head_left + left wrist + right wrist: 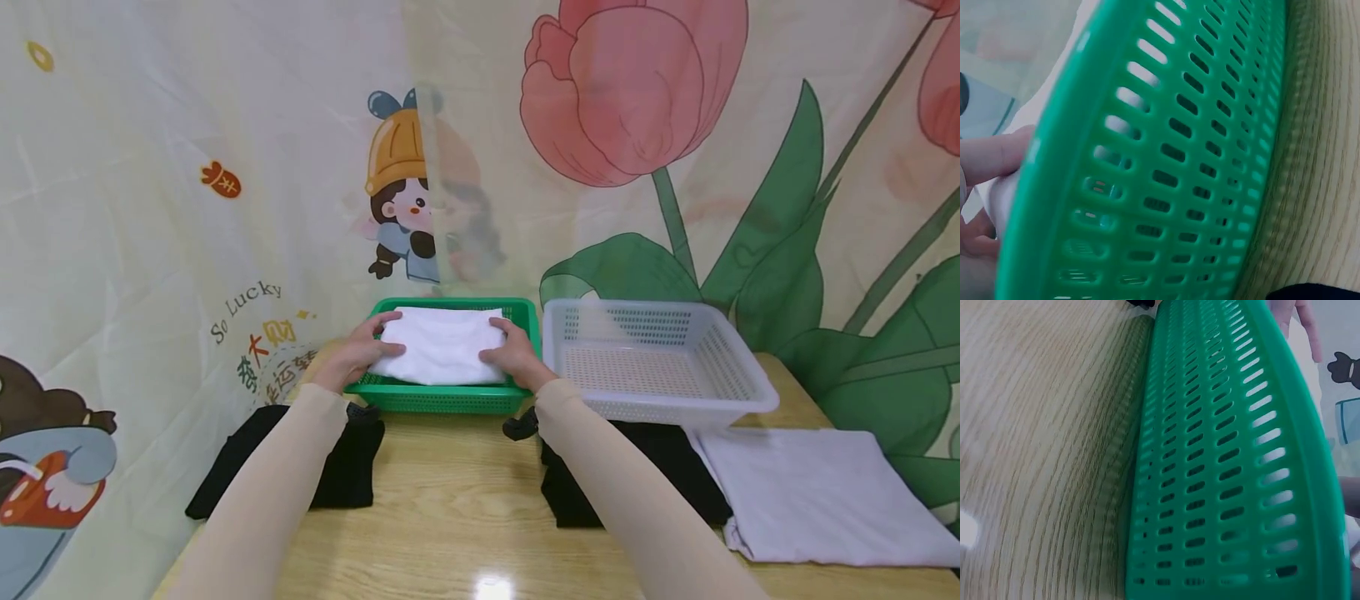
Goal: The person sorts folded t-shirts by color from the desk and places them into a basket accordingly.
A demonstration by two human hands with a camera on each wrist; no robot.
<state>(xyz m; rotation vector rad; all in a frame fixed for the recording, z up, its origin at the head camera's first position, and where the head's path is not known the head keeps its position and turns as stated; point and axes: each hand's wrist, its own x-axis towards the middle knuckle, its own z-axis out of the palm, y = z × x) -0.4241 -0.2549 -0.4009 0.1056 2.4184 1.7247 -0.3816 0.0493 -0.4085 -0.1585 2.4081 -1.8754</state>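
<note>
A folded white cloth (441,346) lies level at the mouth of a green perforated basket (435,402). My left hand (356,353) pinches its left side, thumb on top and fingers at the far corner. On the opposite side, my right hand (519,353) grips the cloth's right edge in the same way. In the left wrist view the green basket wall (1166,144) covers most of the cloth, and my left thumb (994,153) shows beyond the rim. White fabric shows through the upper slots of the basket (1210,456) in the right wrist view.
To the right stands a white perforated basket (637,367) with nothing in it. Black folded cloths lie left (348,467) and right (577,492) on the wooden table (450,483). A larger folded white cloth (832,496) is at far right. A printed curtain (300,125) hangs behind.
</note>
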